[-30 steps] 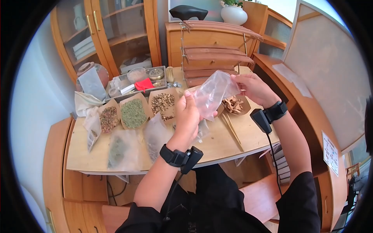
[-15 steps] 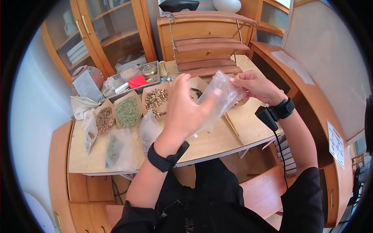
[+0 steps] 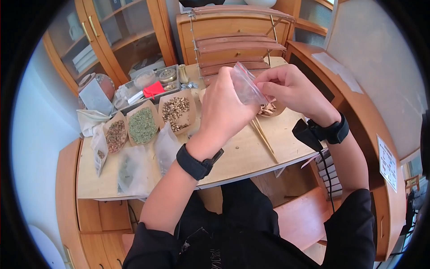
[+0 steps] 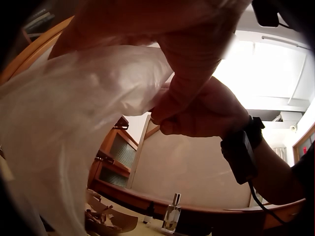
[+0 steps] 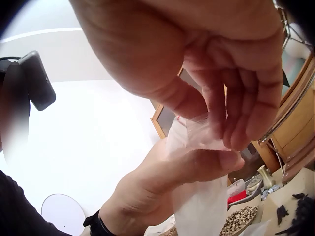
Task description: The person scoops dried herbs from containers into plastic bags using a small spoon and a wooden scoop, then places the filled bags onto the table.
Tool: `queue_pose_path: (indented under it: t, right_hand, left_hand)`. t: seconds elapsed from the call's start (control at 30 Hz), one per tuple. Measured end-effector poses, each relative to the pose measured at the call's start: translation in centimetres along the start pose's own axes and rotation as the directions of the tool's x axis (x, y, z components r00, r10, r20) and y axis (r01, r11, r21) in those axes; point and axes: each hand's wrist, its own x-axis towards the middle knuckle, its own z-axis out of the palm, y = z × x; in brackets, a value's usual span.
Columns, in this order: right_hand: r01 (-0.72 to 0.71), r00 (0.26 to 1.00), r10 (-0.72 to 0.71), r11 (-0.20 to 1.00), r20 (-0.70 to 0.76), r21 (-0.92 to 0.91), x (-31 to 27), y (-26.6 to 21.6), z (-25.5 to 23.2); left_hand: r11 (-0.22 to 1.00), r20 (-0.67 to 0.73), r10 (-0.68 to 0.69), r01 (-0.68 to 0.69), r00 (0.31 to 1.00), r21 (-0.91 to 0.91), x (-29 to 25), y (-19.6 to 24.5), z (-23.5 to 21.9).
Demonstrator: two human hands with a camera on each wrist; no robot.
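A clear plastic bag (image 3: 246,87) with a red line along its top edge is held up between both hands over the table. The left hand (image 3: 224,107) grips its near side, fingers partly behind the plastic in the head view. At the top edge, the right hand (image 3: 291,92) pinches the bag between thumb and fingers. In the left wrist view the cloudy bag (image 4: 74,113) hangs from the fingers. The right wrist view shows the left thumb lying across the bag (image 5: 202,206), just below the right fingertips.
Paper trays of green leaves (image 3: 143,125), reddish pieces (image 3: 116,134), chopped pieces (image 3: 175,112) and bark-like strips (image 3: 268,109) stand on the table. Filled bags (image 3: 133,170) lie at the front left, wooden tongs (image 3: 265,141) on the right. Behind stands a tiered rack (image 3: 242,41).
The left hand let its grip loosen, rose, and now grips the bag nearer the right hand. The bag has turned, its red edge now showing. The head view has shifted.
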Motion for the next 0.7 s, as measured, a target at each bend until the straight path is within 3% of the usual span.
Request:
queue_pose_path:
  t: [0.07,0.13,0.17,0.2,0.23,0.3,0.37,0.53,0.6,0.7]
  right_hand:
    - [0.024,0.997,-0.021,0.999,-0.071,0.045,-0.1,0.8,0.0]
    - [-0.070,0.956,0.117,0.982,-0.270,0.177,-0.4,2.0,-0.5]
    - [-0.070,0.955,0.117,0.981,-0.271,0.179,-0.5,2.7,-0.4]
    - [-0.286,0.953,0.271,0.952,-0.135,-0.106,-0.8,3.6,-0.1]
    - [-0.426,0.894,0.446,0.810,-0.048,-0.403,-1.2,4.8,0.2]
    - [-0.173,0.975,0.219,0.697,-0.023,-0.696,-2.6,9.8,1.9]
    - [-0.156,0.971,0.240,0.669,0.012,-0.726,-3.3,9.9,2.9]
    - [-0.161,0.912,0.385,0.655,0.143,-0.738,-3.0,9.5,3.4]
    - [-0.403,0.782,0.610,0.653,0.129,-0.641,-2.8,8.9,3.4]
    - [-0.497,0.753,0.649,0.670,0.111,-0.552,-3.0,8.5,3.2]
  left_hand:
    - [0.999,-0.019,0.016,-0.017,1.000,-0.046,0.5,-0.8,0.4]
    - [0.995,-0.056,0.007,-0.012,0.998,-0.102,0.8,-1.4,0.0]
    - [0.988,-0.092,-0.003,-0.011,0.996,-0.156,1.1,-1.7,-0.2]
    - [0.988,-0.090,-0.002,-0.012,0.996,-0.154,1.4,-2.1,-0.3]
    - [0.975,-0.114,0.007,-0.032,0.993,-0.218,1.8,-2.7,-0.2]
    - [0.959,-0.135,0.021,-0.059,0.991,-0.279,2.2,-3.4,0.3]
    - [0.901,-0.059,0.052,-0.072,0.997,-0.428,2.4,-3.9,0.5]
    - [0.931,-0.034,0.117,-0.122,0.993,-0.343,2.7,-4.2,0.5]
    - [0.940,-0.032,0.135,-0.138,0.990,-0.312,2.8,-4.2,0.5]
    - [0.908,0.013,0.089,-0.076,0.996,-0.412,3.1,-4.2,0.6]
